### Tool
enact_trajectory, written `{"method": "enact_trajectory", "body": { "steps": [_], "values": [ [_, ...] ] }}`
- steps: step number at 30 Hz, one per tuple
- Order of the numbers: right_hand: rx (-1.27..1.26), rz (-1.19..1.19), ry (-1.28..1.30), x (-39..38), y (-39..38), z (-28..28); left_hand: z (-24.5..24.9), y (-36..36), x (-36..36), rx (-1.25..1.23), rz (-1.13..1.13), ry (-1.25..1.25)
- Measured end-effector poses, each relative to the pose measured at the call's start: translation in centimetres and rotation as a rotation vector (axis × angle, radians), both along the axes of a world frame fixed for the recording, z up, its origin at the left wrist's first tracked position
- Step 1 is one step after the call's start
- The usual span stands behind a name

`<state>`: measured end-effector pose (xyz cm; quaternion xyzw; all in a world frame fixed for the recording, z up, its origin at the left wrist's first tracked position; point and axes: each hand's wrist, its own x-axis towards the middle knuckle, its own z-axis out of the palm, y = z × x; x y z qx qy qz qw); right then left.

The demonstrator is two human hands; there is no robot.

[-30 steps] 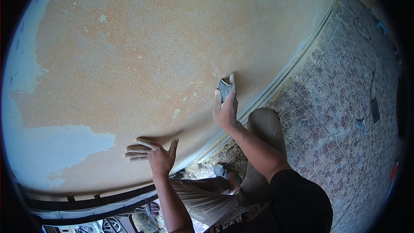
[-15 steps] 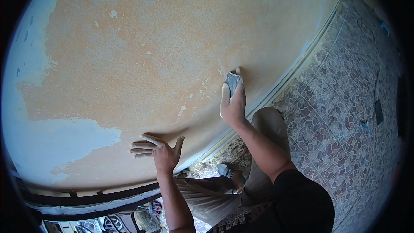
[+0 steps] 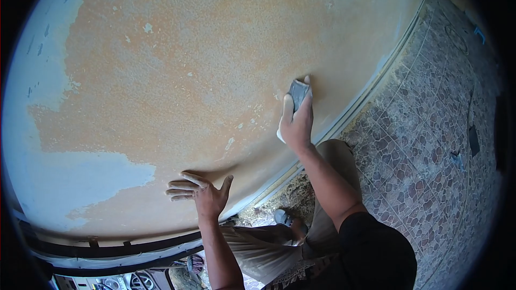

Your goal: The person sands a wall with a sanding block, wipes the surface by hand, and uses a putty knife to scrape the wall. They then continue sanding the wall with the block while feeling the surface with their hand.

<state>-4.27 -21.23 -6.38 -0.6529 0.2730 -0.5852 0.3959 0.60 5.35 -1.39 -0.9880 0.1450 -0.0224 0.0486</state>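
A large pale panel (image 3: 177, 80), worn to patchy orange-tan with bare whitish areas at its left, fills most of the view. My right hand (image 3: 297, 123) grips a grey block (image 3: 299, 94), which looks like a sanding block wrapped in abrasive sheet, and presses it against the panel near its lower right edge. The block's working face is hidden. Farther left, my left hand (image 3: 207, 193) rests on the panel with fingers spread and holds nothing. Pale dust coats the fingers of both hands.
A floor with a stone-like pattern (image 3: 419, 145) runs along the panel's right side, dusty near the edge. My bent knee (image 3: 338, 166) and a shoe (image 3: 282, 216) are close to that edge. Dark trim (image 3: 118, 258) borders the panel at lower left, with assorted gear (image 3: 129, 282) beyond.
My right hand has slid the block a short way up along the panel. My left hand stays at its place on the surface. The whole view has shifted slightly.
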Motion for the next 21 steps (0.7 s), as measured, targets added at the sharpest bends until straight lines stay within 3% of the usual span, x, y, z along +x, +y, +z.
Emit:
{"method": "enact_trajectory", "body": {
  "steps": [1,4,7,11,16,21],
  "values": [
    [0.028,-0.010,-0.021,0.1,-0.7,0.7,-2.0,0.9,0.4,-0.029,-0.089,-0.172],
    [-0.111,-0.125,0.008,0.5,-0.1,-1.9,-2.5,1.2,0.7,-0.089,-0.163,-0.221],
    [-0.104,-0.025,0.080,0.0,1.7,-3.6,-1.4,0.5,0.2,-0.116,-0.141,-0.175],
    [0.059,0.050,-0.003,-0.7,-1.3,0.3,-1.2,0.5,0.2,-0.064,-0.036,-0.088],
    [-0.040,0.021,0.021,-0.2,1.7,-3.3,-1.5,0.6,0.5,-0.089,-0.113,-0.158],
    [0.026,0.002,0.008,-0.3,-1.4,0.6,-1.8,1.4,0.5,-0.075,-0.090,-0.118]
  ]
}}
